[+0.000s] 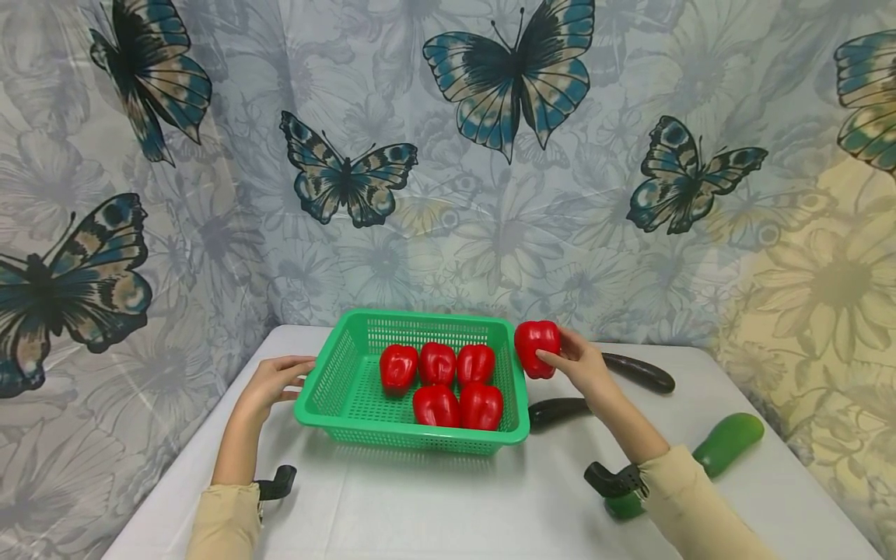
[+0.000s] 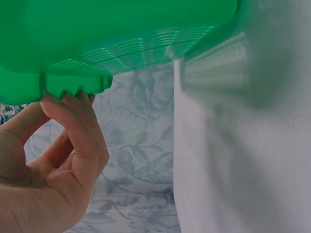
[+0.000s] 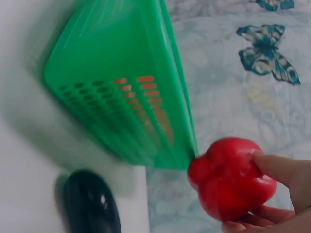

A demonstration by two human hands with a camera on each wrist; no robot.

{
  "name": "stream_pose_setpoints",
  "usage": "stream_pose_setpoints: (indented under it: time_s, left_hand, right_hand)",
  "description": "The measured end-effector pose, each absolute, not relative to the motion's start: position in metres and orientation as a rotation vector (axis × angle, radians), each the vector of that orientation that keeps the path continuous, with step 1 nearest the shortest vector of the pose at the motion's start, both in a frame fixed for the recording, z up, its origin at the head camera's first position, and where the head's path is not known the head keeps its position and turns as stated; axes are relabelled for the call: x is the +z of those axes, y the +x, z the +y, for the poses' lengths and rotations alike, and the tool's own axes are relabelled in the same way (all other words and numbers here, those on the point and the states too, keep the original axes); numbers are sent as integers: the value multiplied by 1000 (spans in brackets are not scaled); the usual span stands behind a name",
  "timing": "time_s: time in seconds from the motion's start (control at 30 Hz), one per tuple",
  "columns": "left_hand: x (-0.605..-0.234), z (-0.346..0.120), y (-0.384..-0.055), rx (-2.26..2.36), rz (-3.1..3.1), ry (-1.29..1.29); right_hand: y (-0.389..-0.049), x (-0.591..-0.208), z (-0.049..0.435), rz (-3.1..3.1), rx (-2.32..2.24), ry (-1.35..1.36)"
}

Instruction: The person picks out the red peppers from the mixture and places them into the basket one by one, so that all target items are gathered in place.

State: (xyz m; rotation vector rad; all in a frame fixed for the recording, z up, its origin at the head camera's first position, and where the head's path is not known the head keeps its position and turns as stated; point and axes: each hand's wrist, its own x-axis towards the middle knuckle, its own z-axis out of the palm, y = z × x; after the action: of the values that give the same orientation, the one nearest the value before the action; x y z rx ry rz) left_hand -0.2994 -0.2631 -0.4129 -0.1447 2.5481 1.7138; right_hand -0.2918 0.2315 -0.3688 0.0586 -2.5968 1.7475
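Note:
A green plastic basket (image 1: 420, 439) with slotted walls stands on the table, holding several red bell peppers (image 1: 437, 365). At its left edge my left hand (image 1: 274, 383) grips the rim; the left wrist view shows curled fingers (image 2: 73, 114) against the rim's underside. My right hand (image 1: 584, 364) pinches another red bell pepper (image 1: 536, 348) between thumb and fingers, beside the basket's right rim and above the table. From the right wrist view this pepper (image 3: 231, 179) appears right by the basket's rim (image 3: 182, 107); whether they touch I cannot tell.
Right of the basket lie two dark eggplants, one (image 1: 640, 373) farther back and one (image 1: 556, 412) near the basket wall. A long green vegetable (image 1: 731, 442) and another green piece (image 1: 623, 507) lie near the right forearm. A butterfly-patterned cloth (image 1: 490, 233) hangs behind the white table (image 1: 392, 505).

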Motion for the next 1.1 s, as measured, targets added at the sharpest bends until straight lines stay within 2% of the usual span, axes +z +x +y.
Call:
stream_pose_setpoints:
  time_s: [1.1]
  left_hand:
    - [-413, -263, -300, 1712, 2563, -147]
  right_hand:
    - [-310, -345, 144, -2627, 1810, 196]
